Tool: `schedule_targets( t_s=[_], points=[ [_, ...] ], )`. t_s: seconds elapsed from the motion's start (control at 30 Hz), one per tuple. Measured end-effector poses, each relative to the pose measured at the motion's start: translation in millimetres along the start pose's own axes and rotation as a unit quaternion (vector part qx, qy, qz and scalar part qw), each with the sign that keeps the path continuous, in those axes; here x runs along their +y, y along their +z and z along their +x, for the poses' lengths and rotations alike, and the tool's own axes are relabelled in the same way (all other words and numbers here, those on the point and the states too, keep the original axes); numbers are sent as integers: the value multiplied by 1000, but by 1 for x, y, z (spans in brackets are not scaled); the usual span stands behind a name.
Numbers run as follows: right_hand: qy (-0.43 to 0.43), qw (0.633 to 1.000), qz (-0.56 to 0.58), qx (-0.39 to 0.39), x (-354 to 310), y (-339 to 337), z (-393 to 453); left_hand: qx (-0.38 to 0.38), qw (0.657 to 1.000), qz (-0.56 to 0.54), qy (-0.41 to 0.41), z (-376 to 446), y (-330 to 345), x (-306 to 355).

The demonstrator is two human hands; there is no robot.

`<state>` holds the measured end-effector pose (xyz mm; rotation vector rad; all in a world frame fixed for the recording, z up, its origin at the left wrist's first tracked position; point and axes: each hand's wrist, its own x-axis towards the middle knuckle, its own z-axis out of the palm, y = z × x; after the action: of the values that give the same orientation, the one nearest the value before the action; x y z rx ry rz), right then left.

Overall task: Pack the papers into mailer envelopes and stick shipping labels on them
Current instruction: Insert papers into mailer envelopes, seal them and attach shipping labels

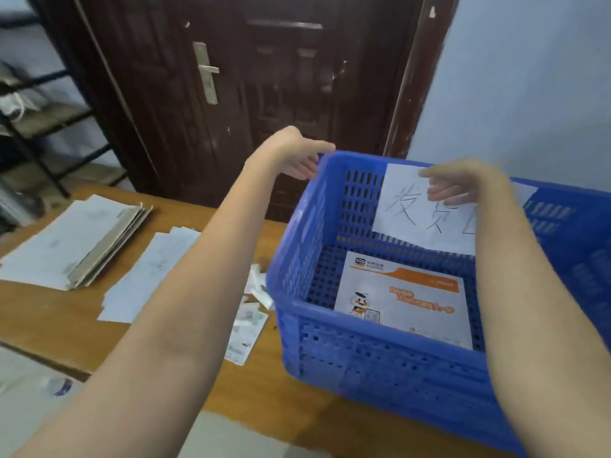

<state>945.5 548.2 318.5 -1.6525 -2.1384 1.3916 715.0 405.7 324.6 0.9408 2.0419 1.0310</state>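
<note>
Both hands reach over the blue crate (380, 368): our left hand (297, 157) grips its far-left rim corner, our right hand (463, 185) pinches the handwritten sheet (406, 209) at the far rim. At six o'clock inside the crate, one mailer envelope (406, 302) lies flat; paper stacks (76, 239) sit at nine o'clock.

Both hands at the far rim of a blue crate on a wooden table

The left hand (299, 157) grips the blue crate (380, 368) at its far left corner; the right hand (463, 185) pinches the handwritten paper sign (410, 209) on its far wall. A mailer envelope (406, 302) lies inside.
</note>
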Motion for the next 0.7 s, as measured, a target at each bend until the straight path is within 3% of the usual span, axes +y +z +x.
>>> schedule_targets(
  t_s=[0.13, 0.3, 0.5, 0.7],
  points=[
    [-101, 994, 41, 15, -78, 60, -31, 100, 995, 12, 3, -40, -94, -46],
    [-153, 986, 67, -15, -157, 170, -54, 175, 984, 7, -22, -81, -194, -129],
    [-156, 982, 60, -90, -204, 314, -59, 227, 969, -47, -91, -109, -268, -238],
    [-97, 983, 53, -144, -210, 439, -25, 249, 952, -70, -166, -112, -305, -352]
  ],
)
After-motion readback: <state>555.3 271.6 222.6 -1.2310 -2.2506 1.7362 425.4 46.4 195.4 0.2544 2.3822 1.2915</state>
